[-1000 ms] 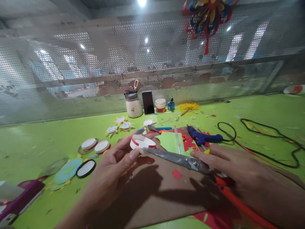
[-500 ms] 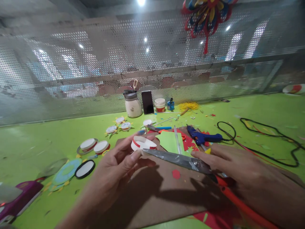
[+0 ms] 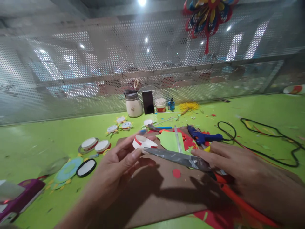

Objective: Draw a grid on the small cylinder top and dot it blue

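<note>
My left hand (image 3: pixel 116 171) pinches a small white paper ring with a red band (image 3: pixel 144 142) between thumb and fingers, above a brown cardboard sheet (image 3: pixel 164 194). My right hand (image 3: pixel 238 168) grips large scissors (image 3: pixel 181 158) with orange-red handles. The grey blades point left and their tip touches the ring. Green and red paper pieces (image 3: pixel 170 140) lie just behind the blades.
A blue glue gun (image 3: pixel 202 136) with a black cord (image 3: pixel 269 140) lies at right. White round discs (image 3: pixel 95 145), a blue flower cutout (image 3: pixel 66 171), a jar (image 3: pixel 133 104), a phone (image 3: pixel 148 102) and cups (image 3: pixel 160 105) stand on the green table (image 3: pixel 47 133). A perforated metal screen (image 3: pixel 95 63) closes the back.
The ring and the scissor tip have shifted slightly right and up; both hands keep their hold.
</note>
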{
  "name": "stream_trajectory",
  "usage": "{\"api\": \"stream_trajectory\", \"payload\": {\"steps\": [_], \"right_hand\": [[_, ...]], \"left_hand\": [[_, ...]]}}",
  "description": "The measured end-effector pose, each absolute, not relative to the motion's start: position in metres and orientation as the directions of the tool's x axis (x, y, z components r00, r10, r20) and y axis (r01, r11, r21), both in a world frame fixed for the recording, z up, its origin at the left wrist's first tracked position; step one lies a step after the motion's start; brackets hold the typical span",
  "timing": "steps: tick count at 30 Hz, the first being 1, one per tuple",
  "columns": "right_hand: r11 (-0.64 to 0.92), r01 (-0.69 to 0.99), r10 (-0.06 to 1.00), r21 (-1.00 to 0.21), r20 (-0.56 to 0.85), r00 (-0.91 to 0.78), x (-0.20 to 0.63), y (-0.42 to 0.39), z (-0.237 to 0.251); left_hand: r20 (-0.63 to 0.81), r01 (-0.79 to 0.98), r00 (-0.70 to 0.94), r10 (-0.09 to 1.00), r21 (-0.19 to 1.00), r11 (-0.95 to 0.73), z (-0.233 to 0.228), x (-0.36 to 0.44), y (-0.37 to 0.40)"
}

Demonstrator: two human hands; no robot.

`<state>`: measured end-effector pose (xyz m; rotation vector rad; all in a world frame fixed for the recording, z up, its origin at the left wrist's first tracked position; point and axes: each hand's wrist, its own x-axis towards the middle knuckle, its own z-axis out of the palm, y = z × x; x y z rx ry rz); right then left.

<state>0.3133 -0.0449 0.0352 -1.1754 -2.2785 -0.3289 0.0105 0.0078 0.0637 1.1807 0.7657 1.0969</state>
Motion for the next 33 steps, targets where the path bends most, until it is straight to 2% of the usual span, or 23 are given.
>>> {"api": "stream_trajectory", "payload": {"steps": [12,21,33], "right_hand": [[0.592,0.805,0.670,-0.035,0.576,-0.468,0.3137,-0.0443,0.0296],[0.597,0.801,0.667,-0.041,0.580,-0.467,0.3144,-0.0459,0.0277],[0.587,0.809,0.669,-0.028,0.581,-0.464,0.3136,-0.0458,0.0308]], "left_hand": [[0.141,-0.224,0.378,0.915,0.973,-0.057,0.0577,0.0107,0.0129],[0.110,-0.235,0.352,0.930,0.972,-0.026,0.0599,0.0130,0.0091],[0.112,-0.246,0.395,0.912,0.969,-0.012,0.0573,0.0106,0.0120]]}}
